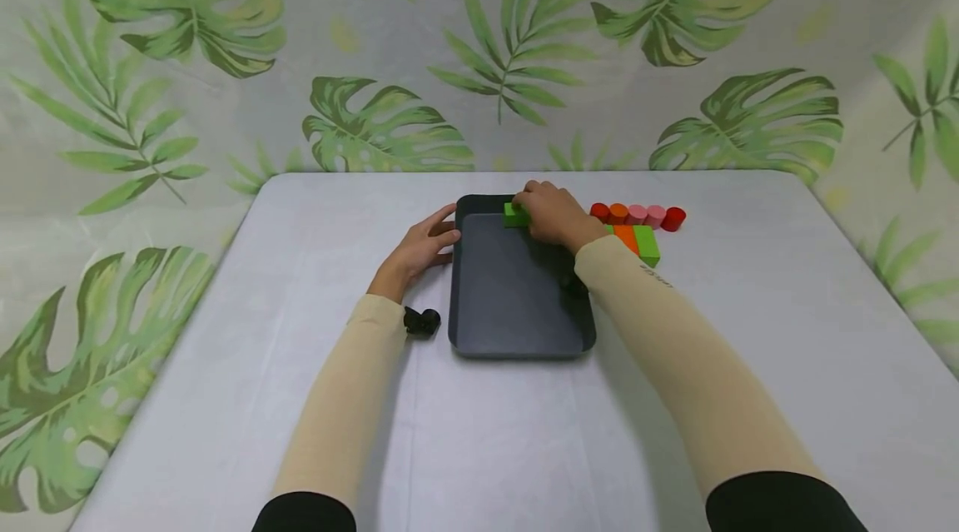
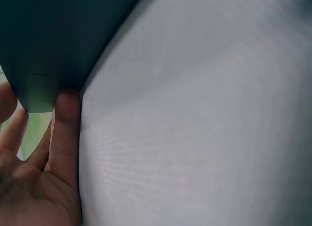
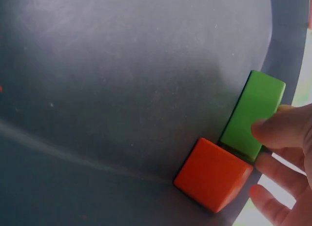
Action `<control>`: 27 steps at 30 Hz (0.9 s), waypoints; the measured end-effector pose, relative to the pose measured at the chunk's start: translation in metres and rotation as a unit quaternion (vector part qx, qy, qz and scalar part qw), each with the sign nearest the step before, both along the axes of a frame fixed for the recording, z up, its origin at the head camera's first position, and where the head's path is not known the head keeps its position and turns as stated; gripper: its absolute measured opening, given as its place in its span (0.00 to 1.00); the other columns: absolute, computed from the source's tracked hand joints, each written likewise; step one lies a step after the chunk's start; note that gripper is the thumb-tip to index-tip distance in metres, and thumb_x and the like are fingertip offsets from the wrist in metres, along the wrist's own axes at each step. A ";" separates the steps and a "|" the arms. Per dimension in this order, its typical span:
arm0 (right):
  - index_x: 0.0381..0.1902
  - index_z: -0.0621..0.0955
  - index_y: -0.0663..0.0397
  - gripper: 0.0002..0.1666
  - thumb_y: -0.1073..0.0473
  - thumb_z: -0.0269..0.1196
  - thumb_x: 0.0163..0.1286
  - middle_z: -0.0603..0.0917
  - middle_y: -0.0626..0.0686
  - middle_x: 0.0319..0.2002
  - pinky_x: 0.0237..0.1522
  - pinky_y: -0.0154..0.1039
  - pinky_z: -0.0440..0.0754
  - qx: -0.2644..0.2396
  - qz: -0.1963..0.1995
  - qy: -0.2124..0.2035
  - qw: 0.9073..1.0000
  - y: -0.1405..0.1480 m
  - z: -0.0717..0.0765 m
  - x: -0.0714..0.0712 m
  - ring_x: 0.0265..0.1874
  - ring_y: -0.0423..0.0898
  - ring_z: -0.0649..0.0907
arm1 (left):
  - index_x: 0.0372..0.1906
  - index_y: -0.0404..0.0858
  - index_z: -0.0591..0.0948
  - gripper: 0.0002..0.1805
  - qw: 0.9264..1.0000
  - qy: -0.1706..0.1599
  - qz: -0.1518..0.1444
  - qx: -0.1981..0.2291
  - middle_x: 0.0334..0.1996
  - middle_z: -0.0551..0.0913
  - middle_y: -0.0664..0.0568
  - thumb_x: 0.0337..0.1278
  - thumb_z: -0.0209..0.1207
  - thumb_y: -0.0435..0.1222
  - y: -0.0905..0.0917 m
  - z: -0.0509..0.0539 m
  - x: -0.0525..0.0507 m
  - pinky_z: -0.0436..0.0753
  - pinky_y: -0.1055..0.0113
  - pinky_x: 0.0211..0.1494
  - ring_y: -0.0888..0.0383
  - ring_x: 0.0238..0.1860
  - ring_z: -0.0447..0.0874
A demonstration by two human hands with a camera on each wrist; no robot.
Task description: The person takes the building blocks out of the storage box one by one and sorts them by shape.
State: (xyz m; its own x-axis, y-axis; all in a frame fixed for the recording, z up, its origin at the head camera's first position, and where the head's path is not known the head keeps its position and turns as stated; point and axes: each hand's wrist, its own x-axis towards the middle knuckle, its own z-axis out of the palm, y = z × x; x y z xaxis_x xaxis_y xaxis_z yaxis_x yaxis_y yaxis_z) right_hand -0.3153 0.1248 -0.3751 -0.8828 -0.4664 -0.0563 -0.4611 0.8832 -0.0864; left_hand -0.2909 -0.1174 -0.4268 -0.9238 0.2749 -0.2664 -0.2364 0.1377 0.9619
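Observation:
A dark grey rectangular tray (image 1: pixel 517 299) lies on the white-covered table. My right hand (image 1: pixel 554 216) reaches over its far end and pinches a green block (image 1: pixel 515 216) there. The right wrist view shows the thumb on top of this green block (image 3: pixel 256 111), beside the tray's wall. An orange block (image 3: pixel 213 174) sits in the tray's corner, against the green one's end; the hand hides it in the head view. At the tray's left side, my left hand (image 1: pixel 423 249) touches the outer wall with fairly straight fingers (image 2: pixel 66 133).
Right of the tray stands a row of red, orange and pink cylinders (image 1: pixel 637 216). In front of them are green and orange blocks (image 1: pixel 646 245), partly hidden by the right forearm. A leaf-patterned cloth (image 1: pixel 509 57) hangs behind the table (image 1: pixel 479 449).

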 end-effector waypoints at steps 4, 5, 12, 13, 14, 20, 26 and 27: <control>0.61 0.79 0.56 0.26 0.71 0.57 0.65 0.78 0.61 0.58 0.57 0.55 0.81 -0.007 -0.003 0.013 1.000 -0.003 0.001 -0.003 0.57 0.59 0.78 | 0.78 0.58 0.58 0.34 1.000 0.004 -0.001 -0.002 0.76 0.63 0.46 0.73 0.53 0.35 -0.002 0.003 -0.002 0.73 0.50 0.72 0.48 0.72 0.69; 0.61 0.80 0.56 0.26 0.71 0.57 0.65 0.78 0.61 0.58 0.57 0.55 0.81 -0.008 -0.005 0.017 1.000 -0.004 0.002 -0.003 0.56 0.59 0.78 | 0.78 0.58 0.58 0.34 1.000 0.005 -0.003 -0.003 0.76 0.63 0.46 0.73 0.53 0.35 -0.002 0.003 -0.002 0.73 0.50 0.72 0.48 0.72 0.69; 0.58 0.80 0.56 0.22 0.65 0.59 0.65 0.80 0.61 0.51 0.50 0.57 0.80 -0.023 -0.021 0.020 0.999 -0.005 -0.003 -0.002 0.49 0.58 0.80 | 0.78 0.58 0.57 0.34 1.000 0.004 -0.006 -0.001 0.76 0.62 0.45 0.74 0.52 0.35 -0.001 0.002 0.000 0.73 0.50 0.73 0.48 0.73 0.67; 0.58 0.79 0.57 0.21 0.63 0.60 0.66 0.80 0.61 0.50 0.49 0.57 0.80 -0.023 -0.023 0.015 0.999 -0.007 -0.003 -0.002 0.47 0.58 0.80 | 0.78 0.58 0.57 0.34 1.000 0.003 -0.006 -0.003 0.76 0.62 0.46 0.74 0.52 0.35 -0.002 0.003 0.001 0.73 0.50 0.73 0.48 0.73 0.67; 0.58 0.78 0.57 0.22 0.60 0.60 0.67 0.80 0.61 0.51 0.49 0.57 0.80 -0.022 -0.026 0.008 0.999 -0.007 -0.004 -0.002 0.47 0.57 0.79 | 0.78 0.58 0.57 0.34 1.000 0.002 -0.007 -0.004 0.76 0.62 0.46 0.74 0.52 0.35 -0.001 0.002 0.002 0.73 0.50 0.73 0.49 0.73 0.67; 0.71 0.68 0.54 0.36 0.42 0.58 0.72 0.70 0.63 0.65 0.59 0.63 0.74 -0.009 -0.044 -0.054 0.998 -0.009 -0.006 0.002 0.53 0.58 0.77 | 0.78 0.58 0.58 0.34 1.000 0.005 -0.003 0.000 0.76 0.63 0.46 0.74 0.52 0.35 0.000 0.002 0.003 0.73 0.50 0.72 0.48 0.72 0.68; 0.74 0.65 0.53 0.42 0.46 0.64 0.66 0.66 0.63 0.70 0.61 0.69 0.69 -0.016 -0.028 -0.065 0.997 -0.003 -0.007 0.006 0.59 0.59 0.75 | 0.78 0.58 0.59 0.34 1.000 0.004 0.000 0.003 0.76 0.63 0.46 0.74 0.52 0.35 0.001 0.002 0.003 0.74 0.50 0.72 0.48 0.72 0.69; 0.74 0.65 0.54 0.42 0.48 0.64 0.65 0.67 0.63 0.70 0.60 0.69 0.69 -0.017 -0.023 -0.064 0.998 -0.002 -0.007 0.006 0.59 0.59 0.75 | 0.78 0.58 0.59 0.34 1.000 0.002 0.002 0.003 0.76 0.63 0.46 0.74 0.53 0.35 0.001 0.002 0.003 0.74 0.50 0.72 0.48 0.72 0.69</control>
